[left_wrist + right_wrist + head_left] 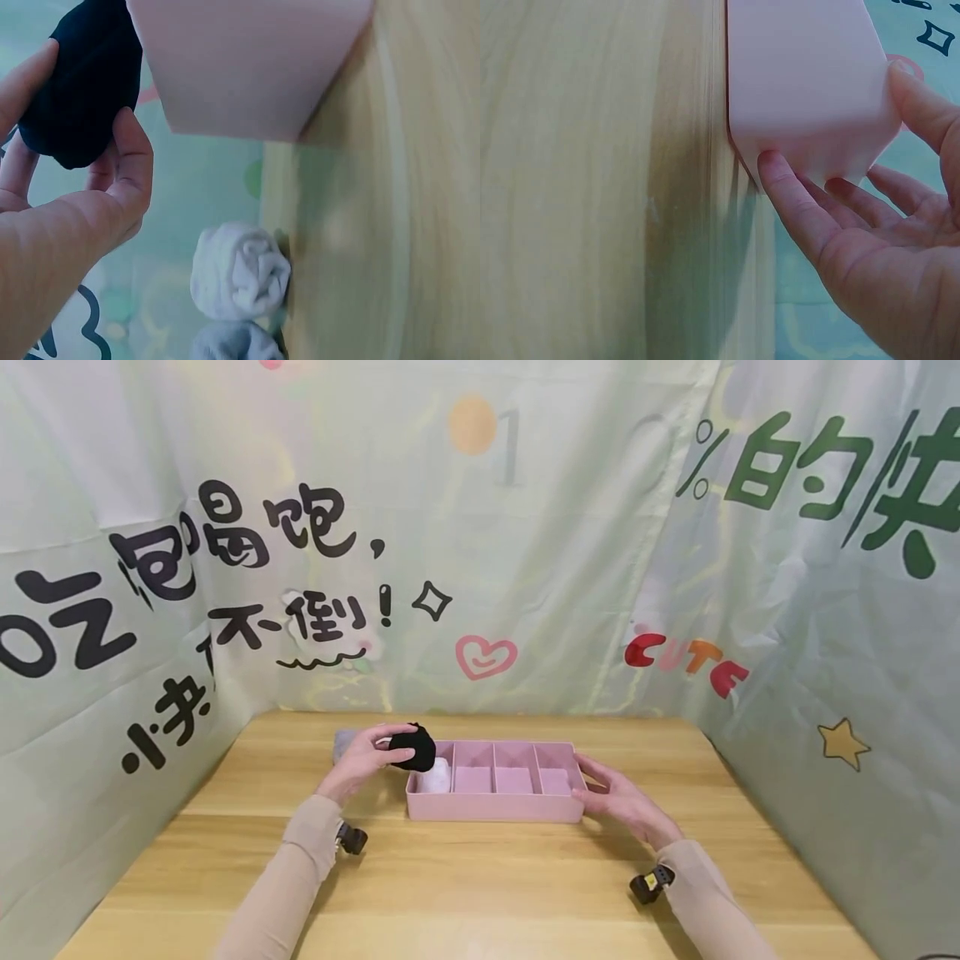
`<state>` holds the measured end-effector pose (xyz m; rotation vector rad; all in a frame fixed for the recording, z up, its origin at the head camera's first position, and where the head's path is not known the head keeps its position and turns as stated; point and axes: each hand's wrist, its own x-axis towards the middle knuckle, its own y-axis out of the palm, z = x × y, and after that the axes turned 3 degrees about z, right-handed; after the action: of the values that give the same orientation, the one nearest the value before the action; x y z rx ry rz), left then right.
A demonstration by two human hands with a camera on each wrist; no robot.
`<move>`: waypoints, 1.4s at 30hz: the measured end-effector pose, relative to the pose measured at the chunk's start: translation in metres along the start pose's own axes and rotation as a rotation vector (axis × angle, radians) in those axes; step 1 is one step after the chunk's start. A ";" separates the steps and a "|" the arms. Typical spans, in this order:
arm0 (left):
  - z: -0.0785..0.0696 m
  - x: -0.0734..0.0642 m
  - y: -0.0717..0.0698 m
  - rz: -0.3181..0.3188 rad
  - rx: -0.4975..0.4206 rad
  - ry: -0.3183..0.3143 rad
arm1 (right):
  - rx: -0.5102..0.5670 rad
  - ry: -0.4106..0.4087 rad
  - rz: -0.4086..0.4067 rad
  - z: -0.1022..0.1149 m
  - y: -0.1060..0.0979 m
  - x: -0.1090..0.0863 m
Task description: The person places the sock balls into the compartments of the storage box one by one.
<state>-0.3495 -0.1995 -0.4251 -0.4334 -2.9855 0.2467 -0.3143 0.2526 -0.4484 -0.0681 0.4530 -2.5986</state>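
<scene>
My left hand (pixel 367 760) holds a black rolled sock (pixel 416 750) between thumb and fingertips, above the left end of a pink divided box (pixel 495 807). In the left wrist view, the black sock (pixel 82 82) overlaps the box's edge (pixel 247 75). A white rolled sock (pixel 435 777) sits in the leftmost compartment; the other compartments show bare bottoms. At the box's right end, my right hand (pixel 622 797) grips it with thumb and fingers spread around the corner. The right wrist view has fingertips (pixel 772 161) against the pink end wall.
Beyond my left hand lies a grey rolled sock (pixel 345 742), partly hidden by the hand. Another white rolled sock (pixel 240 270) lies beside it in the left wrist view. Printed fabric (pixel 555 568) hangs around the wooden table (pixel 480 885) at the back and sides.
</scene>
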 end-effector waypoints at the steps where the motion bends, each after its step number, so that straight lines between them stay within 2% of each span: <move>1: 0.000 0.000 0.002 0.002 -0.009 0.000 | -0.004 -0.003 0.005 0.000 0.001 0.000; 7: -0.002 0.003 0.013 -0.015 0.002 0.030 | 0.005 0.004 -0.010 0.000 0.002 -0.001; 12: -0.001 0.002 0.023 -0.015 0.018 0.029 | 0.014 0.000 -0.017 -0.002 0.002 -0.002; 16: 0.000 0.003 0.030 -0.011 -0.006 0.037 | 0.017 0.016 -0.019 -0.003 0.003 -0.002; 23: -0.002 0.005 0.040 0.071 -0.006 0.071 | 0.024 0.020 -0.011 -0.001 0.003 -0.002; 26: -0.003 0.007 0.045 0.087 -0.007 0.068 | 0.022 0.021 -0.008 0.001 0.002 -0.002; 39: -0.004 0.017 0.070 0.030 0.034 0.083 | 0.012 0.010 -0.007 0.001 0.000 0.000; 42: -0.003 0.018 0.073 0.032 0.041 0.059 | 0.011 0.004 -0.005 0.000 0.000 -0.001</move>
<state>-0.3461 -0.1254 -0.4337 -0.4762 -2.9123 0.2925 -0.3132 0.2529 -0.4483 -0.0608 0.4401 -2.6066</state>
